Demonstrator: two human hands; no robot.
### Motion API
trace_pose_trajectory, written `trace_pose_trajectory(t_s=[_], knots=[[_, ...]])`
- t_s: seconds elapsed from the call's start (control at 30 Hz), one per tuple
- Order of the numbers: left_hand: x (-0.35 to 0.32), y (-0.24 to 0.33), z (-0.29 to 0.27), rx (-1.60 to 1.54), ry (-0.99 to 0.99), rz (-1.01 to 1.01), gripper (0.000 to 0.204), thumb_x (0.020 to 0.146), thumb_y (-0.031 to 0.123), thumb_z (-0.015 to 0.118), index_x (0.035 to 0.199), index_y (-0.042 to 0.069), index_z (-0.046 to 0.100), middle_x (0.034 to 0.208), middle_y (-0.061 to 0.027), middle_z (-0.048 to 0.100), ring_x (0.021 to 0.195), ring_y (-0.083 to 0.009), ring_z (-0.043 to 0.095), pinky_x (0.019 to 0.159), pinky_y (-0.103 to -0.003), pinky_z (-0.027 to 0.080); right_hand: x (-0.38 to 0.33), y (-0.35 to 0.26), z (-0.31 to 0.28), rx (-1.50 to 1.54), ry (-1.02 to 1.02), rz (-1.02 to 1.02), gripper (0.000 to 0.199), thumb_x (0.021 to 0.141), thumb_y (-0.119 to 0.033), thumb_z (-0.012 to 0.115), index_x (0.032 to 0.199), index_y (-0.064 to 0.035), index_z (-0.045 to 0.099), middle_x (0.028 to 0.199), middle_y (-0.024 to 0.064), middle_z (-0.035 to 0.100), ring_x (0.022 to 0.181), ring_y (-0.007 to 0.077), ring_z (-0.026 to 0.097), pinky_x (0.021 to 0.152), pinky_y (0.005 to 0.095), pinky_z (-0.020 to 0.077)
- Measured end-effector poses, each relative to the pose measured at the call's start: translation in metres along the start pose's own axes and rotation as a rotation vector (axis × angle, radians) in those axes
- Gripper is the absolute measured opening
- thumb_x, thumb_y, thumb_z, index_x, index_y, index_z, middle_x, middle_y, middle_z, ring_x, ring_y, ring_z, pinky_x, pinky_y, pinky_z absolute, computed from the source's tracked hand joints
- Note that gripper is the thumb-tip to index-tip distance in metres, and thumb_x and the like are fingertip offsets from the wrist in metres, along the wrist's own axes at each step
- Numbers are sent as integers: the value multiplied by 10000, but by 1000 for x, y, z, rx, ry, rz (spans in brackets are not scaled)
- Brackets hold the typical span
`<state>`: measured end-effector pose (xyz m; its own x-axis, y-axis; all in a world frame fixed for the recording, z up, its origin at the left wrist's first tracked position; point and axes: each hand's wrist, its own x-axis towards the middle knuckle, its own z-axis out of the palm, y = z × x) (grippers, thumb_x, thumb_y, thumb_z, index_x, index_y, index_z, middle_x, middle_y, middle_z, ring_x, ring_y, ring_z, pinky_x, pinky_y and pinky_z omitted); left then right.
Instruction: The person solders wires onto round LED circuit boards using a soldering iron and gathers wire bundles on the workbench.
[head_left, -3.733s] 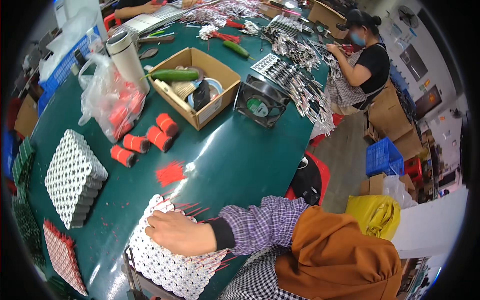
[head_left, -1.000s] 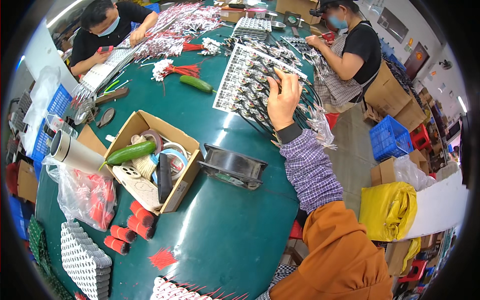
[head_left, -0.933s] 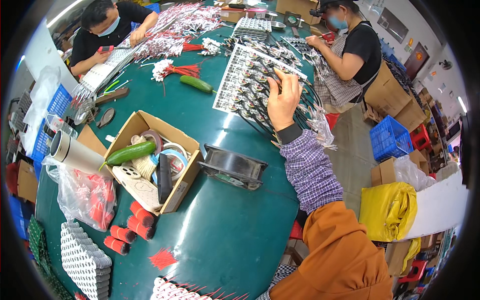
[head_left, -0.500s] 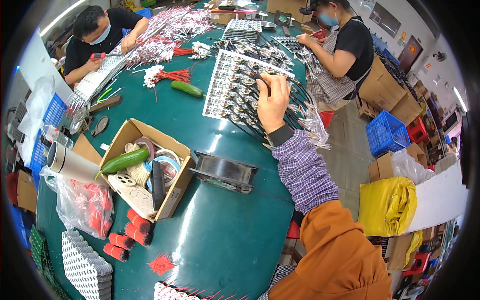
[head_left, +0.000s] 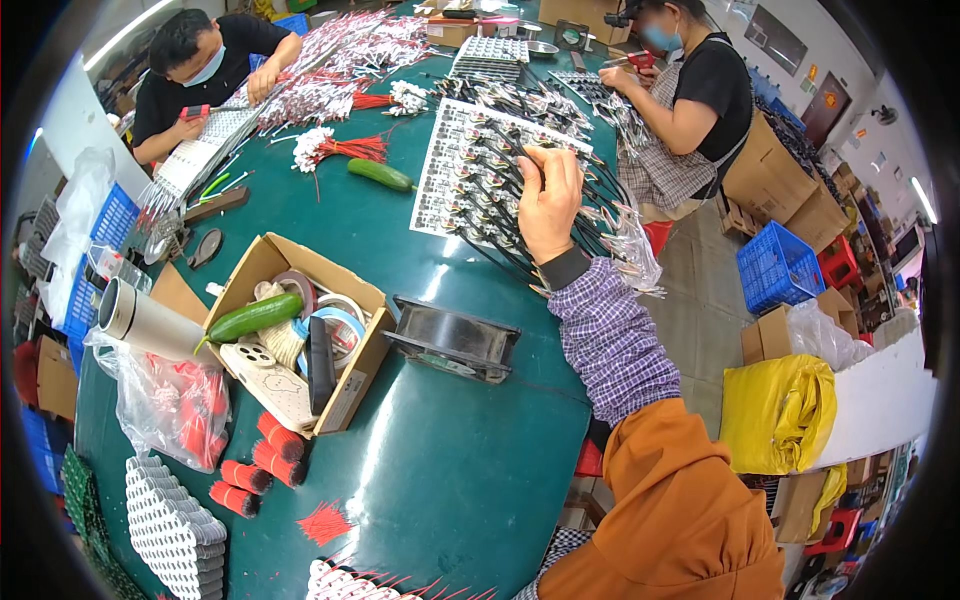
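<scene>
A black fan (head_left: pixel 455 340) and an open cardboard box (head_left: pixel 300 335) are sitting nearer than the white board (head_left: pixel 470 165) of black-wired parts; the right hand (head_left: pixel 548 205) is pinching its wires.

Green round table (head_left: pixel 470 440). Carries open cardboard box (head_left: pixel 300 340), black fan (head_left: pixel 455 340), loose cucumber (head_left: pixel 380 175), red rolls (head_left: pixel 262 465), wired white panel (head_left: pixel 470 165).

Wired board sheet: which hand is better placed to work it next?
Right, probably: the right hand lies on the wired board sheet, fingertips at its wires; the left is out of view.
</scene>
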<state>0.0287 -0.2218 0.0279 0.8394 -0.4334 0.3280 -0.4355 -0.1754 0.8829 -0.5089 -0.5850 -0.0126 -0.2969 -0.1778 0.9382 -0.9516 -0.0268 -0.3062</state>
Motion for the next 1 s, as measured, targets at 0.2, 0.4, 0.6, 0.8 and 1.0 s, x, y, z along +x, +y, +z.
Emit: trace_pose_trajectory(t_s=[0.2, 0.4, 0.6, 0.8, 1.0], knots=[[6, -8, -4, -9, 11, -3, 237, 874, 97, 752, 842, -91, 610, 720, -91, 610, 600, -183, 544, 576, -333, 457, 0, 0, 0, 1, -1, -4, 106, 907, -27, 682, 1012, -38, 671, 929, 100, 626, 883, 291, 602, 820, 386, 453], [11, -11, -8, -25, 19, -14, 231, 871, 91, 751, 846, -91, 611, 720, -91, 609, 599, -182, 544, 575, -332, 457, 0, 0, 1, 7, 2, 5, 107, 904, -18, 677, 1009, -36, 671, 928, 102, 625, 878, 294, 599, 816, 387, 453], [14, -7, -6, -32, 33, -23, 226, 868, 86, 751, 850, -92, 612, 721, -91, 609, 598, -182, 543, 574, -330, 456, -1, 0, 1, 10, -12, 5, 100, 908, -25, 674, 1007, -35, 670, 919, 98, 625, 874, 292, 598, 816, 391, 451], [15, -4, -6, -43, 38, -32, 221, 865, 81, 750, 854, -92, 613, 721, -92, 608, 598, -182, 543, 574, -329, 455, -2, 1, 2, 13, -13, 0, 90, 914, -29, 668, 1004, -35, 669, 918, 99, 627, 873, 291, 598, 816, 390, 451], [18, -3, -12, -59, 48, -39, 216, 862, 76, 750, 858, -92, 615, 721, -92, 608, 597, -181, 543, 573, -327, 455, -2, 2, 2, 15, -33, 9, 88, 916, -36, 670, 1004, -35, 672, 914, 99, 631, 878, 290, 601, 819, 392, 452]])
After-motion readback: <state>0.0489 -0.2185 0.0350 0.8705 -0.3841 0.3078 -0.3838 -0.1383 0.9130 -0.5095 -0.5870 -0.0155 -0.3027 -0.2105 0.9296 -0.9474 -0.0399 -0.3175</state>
